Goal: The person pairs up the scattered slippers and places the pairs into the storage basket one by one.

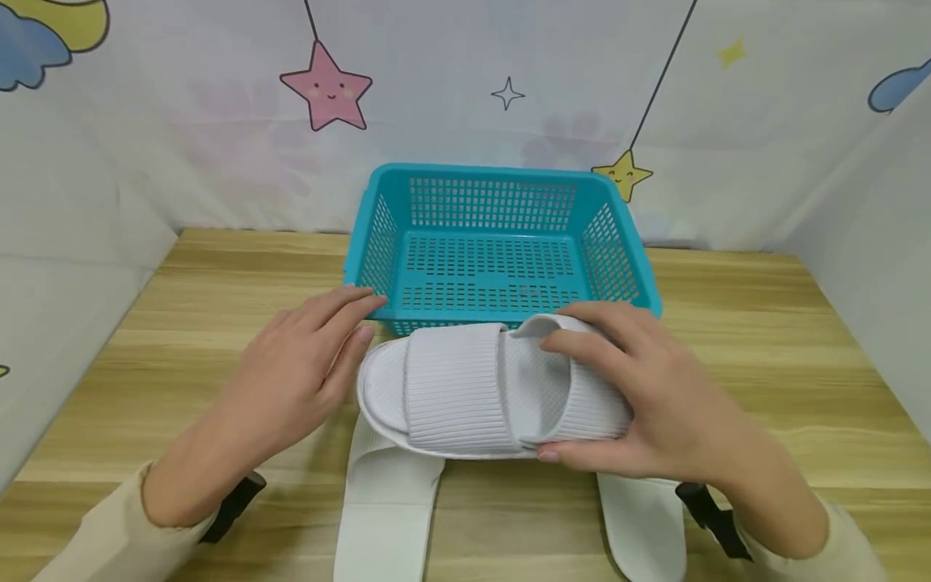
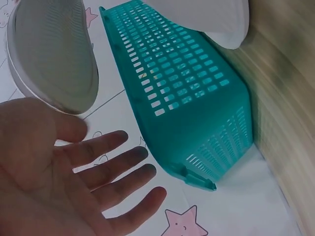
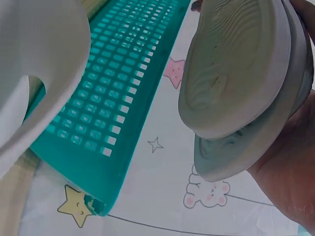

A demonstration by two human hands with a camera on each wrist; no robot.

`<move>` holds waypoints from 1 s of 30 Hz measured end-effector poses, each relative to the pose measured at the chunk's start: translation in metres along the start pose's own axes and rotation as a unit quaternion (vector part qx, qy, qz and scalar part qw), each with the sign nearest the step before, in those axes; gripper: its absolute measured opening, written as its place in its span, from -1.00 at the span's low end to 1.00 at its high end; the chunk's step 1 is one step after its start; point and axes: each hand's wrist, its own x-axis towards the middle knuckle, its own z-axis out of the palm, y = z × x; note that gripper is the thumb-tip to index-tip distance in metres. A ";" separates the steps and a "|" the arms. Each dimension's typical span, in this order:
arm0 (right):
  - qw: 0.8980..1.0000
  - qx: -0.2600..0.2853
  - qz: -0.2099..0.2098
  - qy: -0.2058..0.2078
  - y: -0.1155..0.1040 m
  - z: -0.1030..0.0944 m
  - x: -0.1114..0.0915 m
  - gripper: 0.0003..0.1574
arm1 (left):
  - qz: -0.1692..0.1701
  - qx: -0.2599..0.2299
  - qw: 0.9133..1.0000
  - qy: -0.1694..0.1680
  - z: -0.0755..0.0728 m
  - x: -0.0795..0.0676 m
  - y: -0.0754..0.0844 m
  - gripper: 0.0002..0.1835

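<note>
My right hand grips a pair of light grey slippers with ribbed straps, thumb at the near edge and fingers over the far side. Two stacked soles show in the right wrist view. The pair is held above the table, just in front of a teal basket. Beside the toe end at the left, my left hand has its fingers extended near the basket's front left corner. In the left wrist view its palm faces the camera, fingers spread, with a slipper sole above the thumb.
A white slipper lies on the wooden table below the held pair, partly covered by it. Another white slipper lies at the right, partly under my right hand. Behind the basket hangs a white cloth printed with stars.
</note>
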 end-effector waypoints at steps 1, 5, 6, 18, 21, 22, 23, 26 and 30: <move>1.000 0.000 -0.002 0.003 0.001 -0.002 0.001 -0.08 | 0.003 0.005 1.000 0.000 0.001 0.001 -0.001 -0.58; 1.000 0.006 -0.003 0.009 0.003 -0.007 0.003 -0.08 | 0.006 0.010 1.000 -0.010 0.004 0.001 -0.004 -0.49; 1.000 0.007 -0.001 0.009 0.003 -0.009 0.003 -0.08 | 0.004 0.010 1.000 -0.018 0.004 0.001 -0.005 -0.45; 0.999 -0.006 0.005 0.031 0.014 -0.013 0.005 -0.02 | 0.001 0.026 0.994 -0.105 0.008 -0.007 -0.015 -0.13; 0.999 -0.007 0.017 0.029 0.020 -0.014 0.007 0.02 | -0.004 0.026 0.993 -0.114 0.011 -0.008 -0.017 -0.12; 0.999 -0.005 0.017 0.033 0.021 -0.015 0.008 0.03 | -0.005 0.027 0.993 -0.118 0.011 -0.007 -0.016 -0.12; 0.999 -0.003 0.016 0.036 0.023 -0.016 0.009 0.04 | -0.005 0.030 0.992 -0.123 0.011 -0.006 -0.016 -0.11; 0.999 0.007 0.008 0.047 0.029 -0.017 0.014 0.05 | -0.005 0.035 0.991 -0.133 0.011 -0.005 -0.016 -0.10; 0.998 0.018 0.008 0.052 0.036 -0.017 0.020 0.07 | -0.004 0.039 0.990 -0.134 0.010 -0.008 -0.016 -0.11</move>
